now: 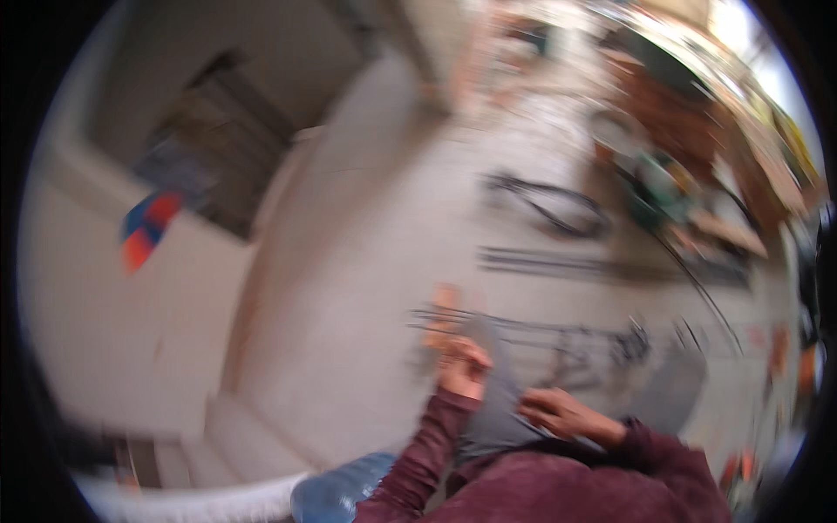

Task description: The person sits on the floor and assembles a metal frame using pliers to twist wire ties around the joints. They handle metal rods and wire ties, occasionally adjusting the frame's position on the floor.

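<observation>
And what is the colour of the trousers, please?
The trousers are grey, best seen in the head view.

Pale, blurred floor [366, 200] spreads from the centre toward eleven o'clock; a pale wall [87, 279] fills nine, a wall end [429, 52] twelve, bright light [735, 24] two.

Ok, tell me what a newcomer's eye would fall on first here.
Probably the red-orange and blue patch at far left, vivid against the pale surface. Next, perhaps, the dark loop on the floor, right of centre. Then the blurred left hand and right hand by the grey trouser leg, lower centre.
</observation>
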A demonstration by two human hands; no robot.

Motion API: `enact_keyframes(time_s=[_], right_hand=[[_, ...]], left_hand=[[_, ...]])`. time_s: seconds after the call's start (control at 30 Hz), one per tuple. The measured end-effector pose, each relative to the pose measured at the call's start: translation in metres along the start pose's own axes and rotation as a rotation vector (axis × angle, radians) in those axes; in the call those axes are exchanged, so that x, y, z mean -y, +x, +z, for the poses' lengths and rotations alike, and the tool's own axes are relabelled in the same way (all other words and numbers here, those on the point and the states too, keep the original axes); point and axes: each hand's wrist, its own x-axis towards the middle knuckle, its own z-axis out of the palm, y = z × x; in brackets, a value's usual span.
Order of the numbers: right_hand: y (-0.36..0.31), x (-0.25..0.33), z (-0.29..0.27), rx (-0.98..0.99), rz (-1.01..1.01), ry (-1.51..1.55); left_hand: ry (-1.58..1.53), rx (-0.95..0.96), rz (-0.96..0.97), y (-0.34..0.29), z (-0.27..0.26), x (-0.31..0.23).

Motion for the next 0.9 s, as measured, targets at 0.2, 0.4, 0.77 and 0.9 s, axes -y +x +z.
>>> enact_keyframes(time_s=[0.2,0.4,0.77,0.9], right_hand=[[-0.038,-0.080,-0.068,-0.724,0.042,0.370],[-0.076,-0.092,-0.092,-0.977,0.061,0.714],[-0.033,-0.234,-0.062,-1.129,0.675,0.442],[-0.013,-0.236,-0.062,-1.081,0.697,0.600]], left_hand=[[1.365,0.175,0.139,0.123,-0.052,0.043],[2.362,0.532,-0.219,0.124,-0.095,0.175],[2.345,0.371,-0.185,0.120,-0.098,0.244],[2.264,0.350,-0.127,0.126,-0.118,0.239]])
